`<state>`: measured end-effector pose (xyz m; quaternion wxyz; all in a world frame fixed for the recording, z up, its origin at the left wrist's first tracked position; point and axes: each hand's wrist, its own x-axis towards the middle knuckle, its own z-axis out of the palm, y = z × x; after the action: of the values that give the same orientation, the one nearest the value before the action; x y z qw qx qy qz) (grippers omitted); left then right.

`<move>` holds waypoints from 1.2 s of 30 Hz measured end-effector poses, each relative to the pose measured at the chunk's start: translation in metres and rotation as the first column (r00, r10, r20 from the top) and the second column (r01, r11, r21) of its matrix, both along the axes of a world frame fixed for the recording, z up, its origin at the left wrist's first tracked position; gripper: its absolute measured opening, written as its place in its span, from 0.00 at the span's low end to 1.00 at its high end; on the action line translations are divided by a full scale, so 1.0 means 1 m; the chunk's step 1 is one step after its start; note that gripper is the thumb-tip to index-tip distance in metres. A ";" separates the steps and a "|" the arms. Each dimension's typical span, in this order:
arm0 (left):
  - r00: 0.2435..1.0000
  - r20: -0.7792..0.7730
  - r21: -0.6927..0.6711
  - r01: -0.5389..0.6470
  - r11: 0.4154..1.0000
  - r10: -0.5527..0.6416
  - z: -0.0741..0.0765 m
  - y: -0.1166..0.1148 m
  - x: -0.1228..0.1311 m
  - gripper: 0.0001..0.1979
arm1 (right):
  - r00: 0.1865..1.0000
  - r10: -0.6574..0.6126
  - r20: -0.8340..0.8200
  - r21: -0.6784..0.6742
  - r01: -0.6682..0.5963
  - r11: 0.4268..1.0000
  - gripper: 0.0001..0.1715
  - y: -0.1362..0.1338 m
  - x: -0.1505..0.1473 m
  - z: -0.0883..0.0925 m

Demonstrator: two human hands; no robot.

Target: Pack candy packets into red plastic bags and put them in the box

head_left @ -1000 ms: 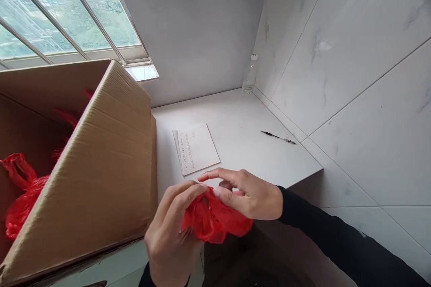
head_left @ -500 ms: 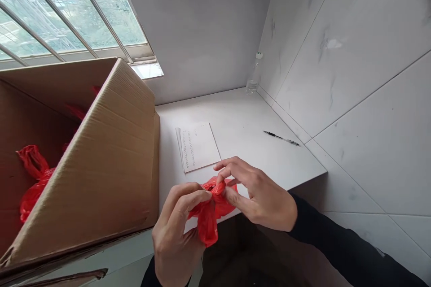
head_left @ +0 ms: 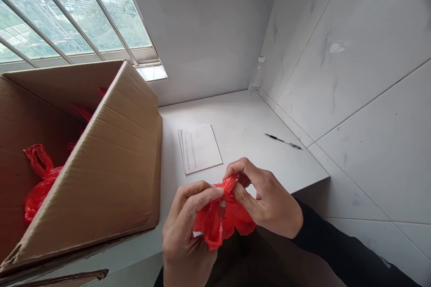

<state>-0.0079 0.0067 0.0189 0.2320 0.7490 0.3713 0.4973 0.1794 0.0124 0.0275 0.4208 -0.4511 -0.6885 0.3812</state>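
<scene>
A crumpled red plastic bag (head_left: 235, 217) hangs between my two hands at the front edge of the white table. My left hand (head_left: 190, 222) is closed on it, thumb and fingers pinching its gathered part. A loose red flap droops below those fingers. On the other side, my right hand (head_left: 266, 197) pinches a twisted end of the bag between thumb and bent forefinger. What the bag holds, if anything, is hidden.
At left stands a tall open cardboard box (head_left: 111, 166) with red plastic bags (head_left: 43, 188) inside. On the white table (head_left: 235, 116) lie a printed paper booklet (head_left: 204, 148) and a pen (head_left: 283, 141). A clear bottle (head_left: 256, 78) stands in the back corner by the tiled wall.
Both hands have shifted slightly right with the red bag. My right hand has drawn its pinched end up and to the right, and more of the bag shows below. The view moved a little.
</scene>
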 end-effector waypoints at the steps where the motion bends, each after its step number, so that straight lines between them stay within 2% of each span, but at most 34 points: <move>1: 1.000 -0.021 0.003 -0.012 1.000 0.012 0.000 -0.002 0.000 0.20 | 1.000 -0.009 -0.002 0.001 0.009 1.000 0.02 -0.001 0.001 0.001; 5: 0.991 -0.133 0.019 -0.026 0.999 0.029 0.003 -0.007 0.002 0.25 | 1.000 -0.023 -0.003 0.017 0.023 1.000 0.05 -0.004 0.007 0.006; 9: 0.990 -0.141 0.046 -0.015 0.999 0.022 0.006 -0.004 0.005 0.24 | 0.997 -0.072 0.023 0.046 0.071 0.996 0.05 -0.002 0.014 0.010; 15: 0.965 -0.224 0.149 -0.106 0.983 0.138 -0.010 0.005 -0.003 0.23 | 0.982 -0.103 0.160 -0.030 0.110 0.994 0.02 0.007 0.020 0.002; 22: 0.955 -0.173 0.024 -0.238 0.971 0.239 -0.035 0.000 -0.016 0.20 | 0.977 -0.103 0.188 -0.126 0.128 0.984 0.03 0.015 0.030 -0.011; 25: 0.945 -0.150 -0.102 -0.306 0.946 0.290 -0.041 -0.004 -0.023 0.17 | 0.978 -0.100 0.184 -0.167 0.131 0.977 0.04 0.017 0.032 -0.014; 28: 0.947 -0.111 -0.189 -0.318 0.929 0.302 -0.043 -0.006 -0.027 0.16 | 0.987 -0.091 0.133 -0.189 0.116 0.975 0.04 0.017 0.030 -0.016; 33: 0.954 -0.125 -0.205 -0.295 0.933 0.274 -0.041 -0.004 -0.024 0.18 | 0.998 -0.057 0.007 -0.255 0.057 0.965 0.07 0.019 0.018 -0.015; 36: 0.940 -0.181 -0.184 -0.320 0.929 0.288 -0.046 -0.006 -0.025 0.18 | 0.999 -0.053 -0.008 -0.260 0.049 0.964 0.05 0.020 0.020 -0.023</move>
<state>-0.0326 0.0011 -0.0274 0.2012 0.6889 0.5499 0.4273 0.1997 0.0322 0.0047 0.3730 -0.5170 -0.6177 0.4605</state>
